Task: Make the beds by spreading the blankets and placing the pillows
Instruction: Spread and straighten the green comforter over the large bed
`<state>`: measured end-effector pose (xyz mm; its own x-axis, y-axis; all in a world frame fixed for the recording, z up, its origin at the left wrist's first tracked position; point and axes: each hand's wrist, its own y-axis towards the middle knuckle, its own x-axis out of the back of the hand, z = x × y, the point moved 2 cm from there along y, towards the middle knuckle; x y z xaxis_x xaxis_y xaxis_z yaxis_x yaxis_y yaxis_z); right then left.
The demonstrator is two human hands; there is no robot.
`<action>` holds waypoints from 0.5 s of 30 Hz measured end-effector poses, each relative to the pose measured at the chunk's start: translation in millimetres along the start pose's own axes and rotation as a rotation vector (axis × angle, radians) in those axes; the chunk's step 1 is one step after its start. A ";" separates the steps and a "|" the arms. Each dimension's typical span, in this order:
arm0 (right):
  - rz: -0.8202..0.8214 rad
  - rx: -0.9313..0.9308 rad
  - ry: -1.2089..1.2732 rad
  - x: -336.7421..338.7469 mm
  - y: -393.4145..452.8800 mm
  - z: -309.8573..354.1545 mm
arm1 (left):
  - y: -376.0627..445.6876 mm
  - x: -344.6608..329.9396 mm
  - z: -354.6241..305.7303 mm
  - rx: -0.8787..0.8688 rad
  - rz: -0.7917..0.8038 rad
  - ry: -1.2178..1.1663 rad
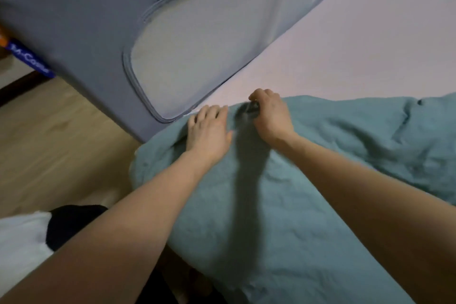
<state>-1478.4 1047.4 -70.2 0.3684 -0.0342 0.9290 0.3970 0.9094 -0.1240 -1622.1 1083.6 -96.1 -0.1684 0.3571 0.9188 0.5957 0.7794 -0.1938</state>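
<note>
Blanket [283, 205] only partly spread, much pink sheet [357, 39] bare. Left hand [209, 128] flat on its edge; right hand [269, 113] clenched around a fold. No pillows visible.

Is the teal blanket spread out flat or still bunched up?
Still bunched up. The teal blanket lies wrinkled over the near end only, and the pink sheet beyond its edge is bare.

teal blanket [308, 180] rumpled, bunched over pink-sheeted bed's [345, 44] near end.

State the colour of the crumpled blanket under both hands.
Teal, a plain blue-green with no pattern: the crumpled blanket, clearest in the head view.
</note>
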 end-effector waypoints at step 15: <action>0.708 -0.034 -0.509 48.1 -20.3 -206.1 | 69.1 -38.3 -155.0 -0.240 0.558 0.277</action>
<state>-1295.5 941.9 -94.9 0.1208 0.7311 0.6715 0.2445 0.6337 -0.7339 -1452.7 1044.0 -91.4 0.4042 0.5035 0.7636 0.6986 0.3688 -0.6131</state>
